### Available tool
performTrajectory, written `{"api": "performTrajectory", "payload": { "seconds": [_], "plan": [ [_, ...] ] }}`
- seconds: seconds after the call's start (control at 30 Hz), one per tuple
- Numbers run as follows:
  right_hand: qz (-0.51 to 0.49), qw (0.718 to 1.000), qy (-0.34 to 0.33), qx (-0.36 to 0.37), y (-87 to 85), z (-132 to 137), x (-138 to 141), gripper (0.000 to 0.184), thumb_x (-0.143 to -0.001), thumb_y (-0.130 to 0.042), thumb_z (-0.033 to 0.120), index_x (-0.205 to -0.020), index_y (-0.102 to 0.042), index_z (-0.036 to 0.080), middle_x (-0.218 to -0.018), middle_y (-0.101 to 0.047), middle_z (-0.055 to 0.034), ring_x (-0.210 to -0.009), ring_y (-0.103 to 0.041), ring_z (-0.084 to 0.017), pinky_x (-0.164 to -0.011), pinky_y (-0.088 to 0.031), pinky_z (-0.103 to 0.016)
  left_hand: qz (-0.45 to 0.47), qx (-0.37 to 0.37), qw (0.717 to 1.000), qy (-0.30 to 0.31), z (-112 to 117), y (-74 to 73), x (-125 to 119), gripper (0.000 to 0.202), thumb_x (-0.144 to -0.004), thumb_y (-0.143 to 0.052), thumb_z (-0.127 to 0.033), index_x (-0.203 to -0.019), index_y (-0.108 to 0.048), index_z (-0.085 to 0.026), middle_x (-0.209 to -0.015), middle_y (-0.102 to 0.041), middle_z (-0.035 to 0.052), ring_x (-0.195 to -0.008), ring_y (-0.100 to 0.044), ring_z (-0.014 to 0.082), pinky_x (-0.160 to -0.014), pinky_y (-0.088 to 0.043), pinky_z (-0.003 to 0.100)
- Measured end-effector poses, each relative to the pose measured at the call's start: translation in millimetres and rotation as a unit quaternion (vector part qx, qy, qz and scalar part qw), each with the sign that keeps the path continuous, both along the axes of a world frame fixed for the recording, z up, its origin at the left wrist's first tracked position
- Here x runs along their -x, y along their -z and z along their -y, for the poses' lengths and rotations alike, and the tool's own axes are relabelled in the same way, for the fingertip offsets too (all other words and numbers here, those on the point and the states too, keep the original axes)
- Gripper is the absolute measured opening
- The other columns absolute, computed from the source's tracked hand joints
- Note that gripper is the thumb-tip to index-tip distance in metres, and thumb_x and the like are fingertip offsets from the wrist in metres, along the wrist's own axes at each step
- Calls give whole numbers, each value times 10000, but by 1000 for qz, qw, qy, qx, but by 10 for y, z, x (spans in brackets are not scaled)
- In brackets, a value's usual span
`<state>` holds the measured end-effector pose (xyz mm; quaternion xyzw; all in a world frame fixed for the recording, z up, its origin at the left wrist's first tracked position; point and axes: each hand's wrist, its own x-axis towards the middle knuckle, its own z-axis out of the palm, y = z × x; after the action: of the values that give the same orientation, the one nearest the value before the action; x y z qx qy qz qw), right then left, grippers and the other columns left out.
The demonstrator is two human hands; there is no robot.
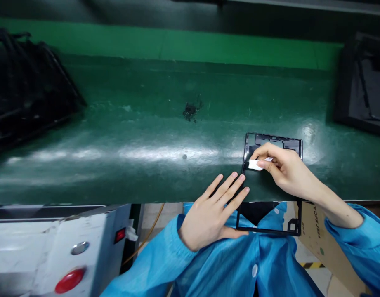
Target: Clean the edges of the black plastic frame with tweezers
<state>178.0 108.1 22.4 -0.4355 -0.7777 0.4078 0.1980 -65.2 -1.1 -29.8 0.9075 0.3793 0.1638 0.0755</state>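
A thin black rectangular frame [272, 233] lies partly on the green table and juts past its front edge. My right hand [287, 171] is over the upper part of the frame, with thumb and fingers pinched on a small folded white wipe [254, 165]. The wipe is at the inner left side of the frame. My left hand [210, 216] lies along the frame's left side with its fingers stretched out and spread. Its fingertips touch the left rail, and the thumb reaches to the lower left corner.
Stacked black parts [29, 90] stand at the far left of the green table [140, 111], and a dark bin [363, 90] at the far right. A dark smudge [190, 110] marks the tabletop. Below left, a machine [93, 243] carries a red button [70, 280]. A cardboard box [329, 243] stands below right.
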Motion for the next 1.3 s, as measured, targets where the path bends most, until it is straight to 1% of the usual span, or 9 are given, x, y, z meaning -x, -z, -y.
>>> {"api": "performTrajectory", "payload": {
  "seconds": [0.17,0.33,0.5,0.6,0.7,0.83,1.0,1.13,1.3],
  "plan": [
    [-1,1000,-8,5,-41,10,10,157,-1076,-545,246,-1046,-694,206,-987,-736,-39,-833,-675,-176,-682,-470,-295,9,-3,1000,1,-9,-9,4,940,-942,-508,-820,-1538,-527,-93,-1661,-457,180,-1580,-389,352,-1355,-182,518],
    [30,999,-8,-25,-52,62,31,176,-1085,-505,219,-1041,-675,198,-987,-696,-40,-852,-649,-172,-723,-466,-295,13,-3,1000,-4,-6,11,-11,936,-942,-526,-810,-1547,-516,-95,-1663,-456,180,-1580,-390,352,-1351,-198,518],
    [79,992,1,-97,1,87,66,97,-1049,-584,251,-1072,-651,185,-1020,-653,-65,-800,-607,-171,-693,-455,-294,1,0,1000,-26,43,6,-74,949,-952,-521,-800,-1550,-495,-63,-1659,-447,213,-1565,-414,360,-1344,-210,526],
    [121,980,-5,-158,16,40,91,133,-1069,-549,231,-1031,-668,186,-1016,-670,-72,-808,-620,-177,-677,-426,-293,9,11,1000,-20,23,-91,-88,1088,-911,-481,-871,-1574,-429,-11,-1662,-423,248,-1590,-357,393,-1340,-209,556],
    [194,955,-17,-223,-10,-32,113,216,-1079,-497,186,-997,-696,192,-987,-701,-67,-785,-619,-176,-647,-373,-297,45,22,998,-27,-169,-266,-49,1041,-938,-538,-800,-1601,-365,-16,-1695,-351,262,-1631,-265,385,-1328,-257,564],
    [267,911,-28,-314,-37,-137,129,250,-1066,-488,139,-966,-713,178,-918,-702,-60,-762,-595,-180,-665,-350,-311,50,69,996,-9,-717,-432,31,1021,-916,-693,-673,-1641,-300,-71,-1744,-249,231,-1654,-190,372,-1335,-249,578],
    [285,890,-43,-354,-4,-214,138,254,-1090,-478,170,-957,-692,143,-869,-706,-73,-756,-605,-189,-633,-302,-317,35,83,993,77,-1322,-305,55,1198,-826,-682,-829,-1688,-223,-136,-1748,-247,214,-1653,-176,390,-1337,-206,603],
    [281,899,-44,-332,21,-219,147,215,-1094,-456,153,-1099,-669,131,-941,-736,-83,-812,-645,-201,-604,-257,-317,18,61,995,80,-1415,-153,36,1267,-799,-612,-907,-1679,-228,-81,-1734,-277,238,-1639,-226,395,-1351,-161,577],
    [310,889,-51,-333,51,-236,166,243,-1032,-476,77,-1117,-672,193,-854,-688,-30,-699,-569,-180,-569,-198,-318,18,55,996,71,-1371,-135,32,1280,-804,-509,-959,-1689,-192,-90,-1739,-259,238,-1637,-235,396,-1349,-169,580]
  ]
}}
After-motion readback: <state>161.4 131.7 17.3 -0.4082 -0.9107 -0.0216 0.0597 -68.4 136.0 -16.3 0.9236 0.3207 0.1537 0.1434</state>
